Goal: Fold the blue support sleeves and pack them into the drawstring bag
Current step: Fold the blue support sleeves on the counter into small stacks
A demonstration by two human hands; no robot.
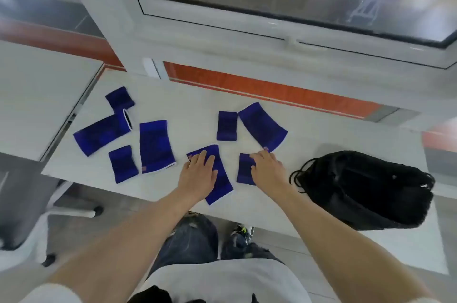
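Observation:
Several blue support sleeves lie flat on the white table [193,109]. My left hand [197,172] rests with straight fingers on a long sleeve [221,184] near the front edge. My right hand [267,169] lies flat on a small sleeve [243,171] beside it. Behind the hands sit a small sleeve [227,125] and a long sleeve [263,127]. At the left lie a long sleeve [157,146], a small sleeve [123,164], another long sleeve [101,133] and a small one [120,99] at the back. The black drawstring bag [366,188] lies crumpled to the right of my right hand.
A white window frame [222,28] with an orange strip [272,91] runs behind the table. A second table [37,94] adjoins on the left. An office chair [22,211] stands at the lower left. My legs and a shoe show below the table's front edge.

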